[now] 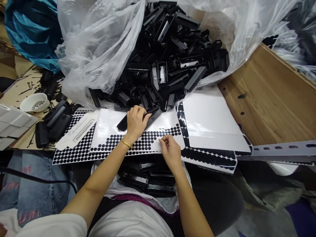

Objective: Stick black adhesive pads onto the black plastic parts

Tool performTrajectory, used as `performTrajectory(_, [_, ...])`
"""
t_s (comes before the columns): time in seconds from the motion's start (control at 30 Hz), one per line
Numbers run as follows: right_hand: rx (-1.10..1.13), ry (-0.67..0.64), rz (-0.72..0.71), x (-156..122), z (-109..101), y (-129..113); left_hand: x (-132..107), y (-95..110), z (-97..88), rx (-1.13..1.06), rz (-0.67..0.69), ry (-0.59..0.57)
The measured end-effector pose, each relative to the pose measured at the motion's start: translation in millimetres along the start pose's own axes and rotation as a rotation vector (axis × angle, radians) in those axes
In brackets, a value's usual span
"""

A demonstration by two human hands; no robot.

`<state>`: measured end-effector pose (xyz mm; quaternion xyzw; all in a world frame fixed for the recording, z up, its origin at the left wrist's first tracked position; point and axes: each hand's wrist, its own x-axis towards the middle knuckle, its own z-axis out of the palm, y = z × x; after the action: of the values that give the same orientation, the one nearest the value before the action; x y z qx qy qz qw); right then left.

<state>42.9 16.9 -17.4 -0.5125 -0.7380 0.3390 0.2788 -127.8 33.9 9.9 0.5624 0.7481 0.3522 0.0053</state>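
My left hand (135, 122) is wrapped over a long black plastic part with a ridged face (154, 118), which lies slantwise above the sticker sheet. Its two ends stick out on either side of the hand. Under both hands is a white sheet of round black stickers (142, 143), part of its backing bare. My right hand (171, 148) is low over the sheet's right side, thumb and fingertips pinched together at the edge of the dots. Whatever may be between those fingertips is too small to make out.
A big plastic bag (98, 42) spills a heap of black plastic parts (172, 65) behind the sheets. White sheets (212, 115) lie to the right, beside a wooden board (269, 95). At left stands a white bowl (35, 102) of small metal pieces. More parts (148, 179) fill a bag on my lap.
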Motion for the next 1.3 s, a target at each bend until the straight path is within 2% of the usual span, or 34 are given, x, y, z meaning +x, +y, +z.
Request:
performTrajectory(0.07, [0.206,0.048,0.026,-6,-4,-2,-14,3,-7.5,-0.174,0.026,0.097])
performTrajectory(0.1, [0.307,0.058,0.049,-9,-6,-4,-22,6,-10.7,-0.293,0.000,0.089])
performTrajectory(0.17, [0.498,0.057,0.107,-16,-8,-9,-39,14,-14.5,-0.604,-0.158,-0.043])
performTrajectory(0.27, [0.697,0.056,0.173,-24,-7,-16,-63,27,-13.0,-1.127,-0.538,-0.346])
performTrajectory(0.3, [0.724,0.059,0.184,-26,-6,-17,-70,30,-11.3,-1.254,-0.643,-0.412])
performTrajectory(0.37, [0.727,0.062,0.198,-29,-4,-19,-81,35,-8.2,-1.392,-0.778,-0.467])
performTrajectory(0.57, [0.563,0.089,0.210,-33,0,-19,-95,41,-6.6,-1.456,-0.875,-0.480])
performTrajectory(0.83, [0.334,0.097,0.117,-33,-2,-23,-102,43,-6.7,-1.419,-0.913,-0.400])
performTrajectory(0.97, [0.255,0.085,0.064,-29,-2,-26,-103,43,-5.2,-1.352,-0.862,-0.369])
performTrajectory(1.1, [0.077,0.094,0.018,-32,0,-26,-103,40,-1.8,-1.245,-0.766,-0.367])
performTrajectory(1.2, [0.005,0.177,0.010,-44,-8,-17,-103,39,-1.2,-1.284,-0.719,-0.477])
performTrajectory(1.3, [-0.108,0.309,-0.005,-60,-32,4,-101,39,-2.4,-1.387,-0.761,-0.644])
